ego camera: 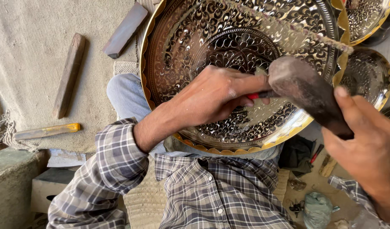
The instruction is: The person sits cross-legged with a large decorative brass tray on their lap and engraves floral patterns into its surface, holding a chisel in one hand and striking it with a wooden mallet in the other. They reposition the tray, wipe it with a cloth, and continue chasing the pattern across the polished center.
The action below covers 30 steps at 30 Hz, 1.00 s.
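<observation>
Left hand (212,95) sits on the big engraved tray (178,55), fingers pinched tight round a thin red-handled chisel (257,96), its tip hidden under the mallet head; the tray leans across the person's lap, gold scalloped rim toward the checked shirt (216,191), dense leaf pattern gleaming all over it. Right hand (366,140) is wrapped round the dark mallet (307,91), thumb laid along the handle, the worn head right over the chisel's end; whether they touch, can't tell. A frayed cord (296,29) runs slantwise across the tray's upper face. Off to the right, two smaller engraved dishes (369,74), one above the other, both partly cut off by the tray. Out left on the cloth (29,51), well apart from the hands: two wooden bars (70,74), one long and brown, one shorter and greyer, and a yellow-tipped tool (46,131) lying flat. Down by the right knee, a clutter of small tools and a tied green bag (317,210) on the floor.
</observation>
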Each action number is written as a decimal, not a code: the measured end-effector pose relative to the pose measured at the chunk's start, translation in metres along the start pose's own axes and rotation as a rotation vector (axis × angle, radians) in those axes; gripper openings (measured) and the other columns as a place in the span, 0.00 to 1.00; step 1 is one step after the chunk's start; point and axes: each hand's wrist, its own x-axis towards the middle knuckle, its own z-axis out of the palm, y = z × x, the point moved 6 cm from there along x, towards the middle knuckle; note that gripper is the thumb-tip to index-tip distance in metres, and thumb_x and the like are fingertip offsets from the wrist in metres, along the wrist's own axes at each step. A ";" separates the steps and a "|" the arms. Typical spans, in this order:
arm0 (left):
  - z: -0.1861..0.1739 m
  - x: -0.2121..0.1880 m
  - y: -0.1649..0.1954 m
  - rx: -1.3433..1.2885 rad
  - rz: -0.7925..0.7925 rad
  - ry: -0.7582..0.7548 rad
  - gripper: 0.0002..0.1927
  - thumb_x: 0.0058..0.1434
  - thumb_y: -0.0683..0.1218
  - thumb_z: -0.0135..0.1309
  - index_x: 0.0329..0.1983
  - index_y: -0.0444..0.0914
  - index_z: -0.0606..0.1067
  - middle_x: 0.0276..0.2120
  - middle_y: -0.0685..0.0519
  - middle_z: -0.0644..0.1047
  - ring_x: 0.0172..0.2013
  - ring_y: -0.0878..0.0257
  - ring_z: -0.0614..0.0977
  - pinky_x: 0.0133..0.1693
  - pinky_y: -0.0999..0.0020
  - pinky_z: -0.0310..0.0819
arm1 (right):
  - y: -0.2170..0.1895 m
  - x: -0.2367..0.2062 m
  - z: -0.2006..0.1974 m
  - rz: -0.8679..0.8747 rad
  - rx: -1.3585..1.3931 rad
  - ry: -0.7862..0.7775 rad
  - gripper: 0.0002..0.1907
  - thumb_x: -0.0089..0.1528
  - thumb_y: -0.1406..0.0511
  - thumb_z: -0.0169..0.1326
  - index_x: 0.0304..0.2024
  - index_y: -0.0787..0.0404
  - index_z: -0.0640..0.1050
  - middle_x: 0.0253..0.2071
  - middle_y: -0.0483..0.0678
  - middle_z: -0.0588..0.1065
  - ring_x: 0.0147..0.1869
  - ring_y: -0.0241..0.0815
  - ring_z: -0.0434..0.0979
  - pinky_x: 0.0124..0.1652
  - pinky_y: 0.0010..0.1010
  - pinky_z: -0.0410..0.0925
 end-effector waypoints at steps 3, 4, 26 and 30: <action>-0.010 -0.006 0.013 0.017 0.246 0.090 0.30 0.57 0.37 0.63 0.65 0.41 0.74 0.41 0.51 0.84 0.39 0.57 0.87 0.37 0.61 0.81 | -0.002 -0.019 0.008 0.071 0.305 0.161 0.46 0.68 0.74 0.61 0.80 0.54 0.50 0.39 0.51 0.75 0.36 0.39 0.77 0.38 0.29 0.73; -0.008 -0.004 0.015 0.030 0.280 0.083 0.30 0.57 0.37 0.63 0.64 0.42 0.74 0.45 0.51 0.84 0.39 0.57 0.87 0.37 0.61 0.81 | 0.000 -0.023 0.012 0.096 0.323 0.154 0.47 0.67 0.75 0.62 0.79 0.54 0.50 0.39 0.52 0.75 0.36 0.40 0.77 0.38 0.30 0.74; -0.019 -0.013 0.006 -0.046 0.248 0.235 0.27 0.64 0.37 0.61 0.66 0.44 0.73 0.51 0.52 0.83 0.42 0.60 0.88 0.39 0.65 0.83 | 0.002 -0.007 -0.004 0.146 0.263 0.049 0.45 0.61 0.78 0.62 0.77 0.62 0.56 0.39 0.54 0.75 0.37 0.42 0.78 0.37 0.29 0.72; -0.009 -0.024 -0.001 0.041 0.089 0.324 0.27 0.66 0.35 0.59 0.67 0.44 0.73 0.47 0.53 0.85 0.41 0.61 0.88 0.40 0.67 0.85 | 0.006 0.016 0.002 0.119 0.056 -0.169 0.46 0.60 0.75 0.62 0.75 0.58 0.54 0.31 0.50 0.73 0.33 0.43 0.74 0.30 0.31 0.69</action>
